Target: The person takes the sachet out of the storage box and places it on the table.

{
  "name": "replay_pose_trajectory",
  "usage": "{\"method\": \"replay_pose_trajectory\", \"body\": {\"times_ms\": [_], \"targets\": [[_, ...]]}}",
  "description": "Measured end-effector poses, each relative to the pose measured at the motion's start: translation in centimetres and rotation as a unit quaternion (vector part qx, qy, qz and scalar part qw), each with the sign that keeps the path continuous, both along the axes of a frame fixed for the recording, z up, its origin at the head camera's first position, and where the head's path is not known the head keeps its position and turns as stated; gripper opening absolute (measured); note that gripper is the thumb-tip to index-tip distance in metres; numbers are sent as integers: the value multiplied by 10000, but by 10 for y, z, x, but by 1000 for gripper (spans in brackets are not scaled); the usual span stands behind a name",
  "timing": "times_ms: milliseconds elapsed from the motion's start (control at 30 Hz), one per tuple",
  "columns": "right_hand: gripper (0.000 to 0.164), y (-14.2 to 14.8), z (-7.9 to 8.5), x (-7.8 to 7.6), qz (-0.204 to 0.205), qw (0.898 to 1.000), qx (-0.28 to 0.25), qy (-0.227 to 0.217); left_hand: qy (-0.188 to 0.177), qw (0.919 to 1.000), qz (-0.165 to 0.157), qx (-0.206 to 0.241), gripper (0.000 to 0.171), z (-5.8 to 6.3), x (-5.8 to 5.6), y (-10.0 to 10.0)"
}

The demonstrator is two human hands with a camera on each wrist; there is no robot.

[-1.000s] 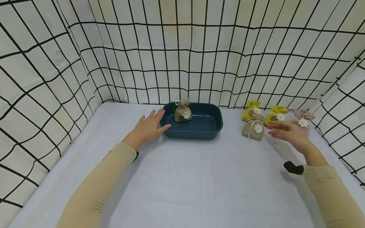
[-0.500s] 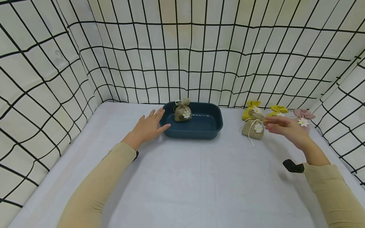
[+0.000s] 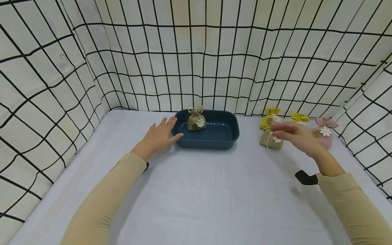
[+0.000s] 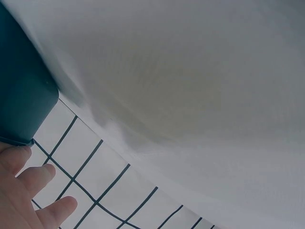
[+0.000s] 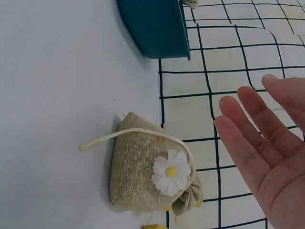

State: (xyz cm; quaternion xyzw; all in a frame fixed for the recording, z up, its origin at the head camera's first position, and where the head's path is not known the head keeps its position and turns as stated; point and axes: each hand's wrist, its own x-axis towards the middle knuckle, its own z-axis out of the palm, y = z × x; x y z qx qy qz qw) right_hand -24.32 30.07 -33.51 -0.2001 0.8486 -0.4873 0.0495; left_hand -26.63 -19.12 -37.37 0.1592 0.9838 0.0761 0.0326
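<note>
A dark teal rectangular basin (image 3: 205,144) stands at the back middle of the table. Spread fingers of my left hand (image 3: 157,140) touch its left rim. Inside the basin, towards the left, sits a small brown drawstring pouch (image 3: 193,124) with a white daisy. My right hand (image 3: 303,139) hovers with relaxed fingers above a beige drawstring pouch (image 3: 268,141), partly covering it in the head view. The right wrist view shows this beige pouch (image 5: 136,171) lying on the table, its cord and daisy visible, apart from the fingers.
Behind the beige pouch are a yellow pouch (image 3: 265,123) and another yellow pouch (image 3: 299,117), the latter mostly hidden by my right hand. A pink pouch (image 3: 326,141) stands at the far right. Black wire grid (image 3: 190,53) over white cloth surrounds the white tabletop (image 3: 196,197).
My right hand has moved left, from in front of the right yellow and pink pouches to above the beige pouch. The left hand and basin have stayed put.
</note>
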Motion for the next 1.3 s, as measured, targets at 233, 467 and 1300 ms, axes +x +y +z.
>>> {"method": "replay_pose_trajectory", "body": {"times_ms": [233,467,1300], "targets": [[35,-24,2,-4,286,9994,-132,127,-5,10000,13,-4,85,-1,0,0],[35,-44,2,-10,450,9988,-163,74,31,10000,-10,-4,85,0,0,1],[30,-118,-18,-26,352,9924,-1023,586,83,10000,-31,22,86,-1,0,0]]}}
